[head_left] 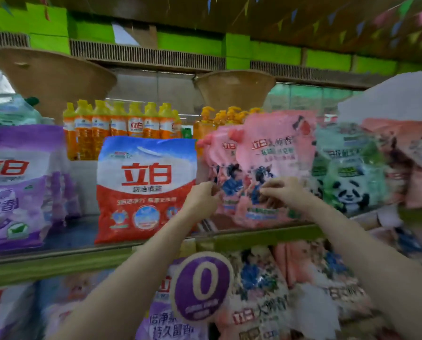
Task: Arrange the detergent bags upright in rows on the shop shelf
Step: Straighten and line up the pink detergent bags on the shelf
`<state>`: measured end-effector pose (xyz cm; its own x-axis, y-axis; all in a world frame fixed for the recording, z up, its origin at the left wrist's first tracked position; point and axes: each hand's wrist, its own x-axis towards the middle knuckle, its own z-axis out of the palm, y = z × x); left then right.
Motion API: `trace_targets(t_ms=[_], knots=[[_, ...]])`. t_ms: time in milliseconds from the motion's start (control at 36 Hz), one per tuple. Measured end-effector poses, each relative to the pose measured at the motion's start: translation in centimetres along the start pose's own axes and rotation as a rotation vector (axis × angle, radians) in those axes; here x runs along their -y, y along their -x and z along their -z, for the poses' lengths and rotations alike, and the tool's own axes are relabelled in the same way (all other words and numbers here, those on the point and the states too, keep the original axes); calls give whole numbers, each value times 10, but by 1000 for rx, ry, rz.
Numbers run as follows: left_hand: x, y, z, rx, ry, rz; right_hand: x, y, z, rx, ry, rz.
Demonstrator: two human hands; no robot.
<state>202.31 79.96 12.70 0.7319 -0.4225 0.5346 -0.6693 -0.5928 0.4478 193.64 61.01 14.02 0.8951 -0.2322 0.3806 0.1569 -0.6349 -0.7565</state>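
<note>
Two pink detergent bags stand upright on the shelf (266,235) at centre right. My right hand (282,191) grips the front pink bag (271,153) at its middle. My left hand (202,197) pinches the left edge of the pink bag behind it (223,153). A red and white detergent bag (146,190) stands upright just left of my left hand. A purple bag (16,185) stands at the far left, and a green panda bag (349,168) stands to the right of the pink ones.
Orange bottles (121,126) with yellow caps line the back of the shelf. More pink bags (410,163) fill the far right. The lower shelf holds purple and pink bags (266,290) behind a round purple price tag (202,287). Cardboard boxes sit above.
</note>
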Motion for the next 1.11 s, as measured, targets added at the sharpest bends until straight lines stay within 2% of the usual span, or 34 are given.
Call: trace_targets(t_ms=[83,194,306,389,472,528,639,694,778,944,1000,1111], knots=[[-29,-10,-18,-32,62,24,-27,4,41,-38,39,-32],[-59,-30,-35,-49,184,103,-66,-5,91,-172,92,-81],[-65,-54,-49,-199,405,230,-93,-29,118,-257,7,-147],[-65,-58,-55,-318,699,331,-99,-44,119,-196,-139,-113],[-67,-55,-59,-307,854,427,-97,-53,108,-101,-386,-122],[-72,-56,-58,-304,855,454,-100,-62,102,-79,-530,-163],[-83,-69,-47,-409,580,420,-88,-67,104,-39,-645,-156],[-86,-71,-42,-427,507,396,-85,-72,104,-118,-641,-147],[-84,-73,-38,-455,546,381,-81,-73,95,-218,-631,-68],[-74,-75,-25,-603,685,390,-55,-72,81,-155,-682,33],[-65,-69,-23,-592,668,426,-54,-71,75,-130,-688,55],[-57,-50,-34,-470,736,466,-70,-61,65,-108,-614,34]])
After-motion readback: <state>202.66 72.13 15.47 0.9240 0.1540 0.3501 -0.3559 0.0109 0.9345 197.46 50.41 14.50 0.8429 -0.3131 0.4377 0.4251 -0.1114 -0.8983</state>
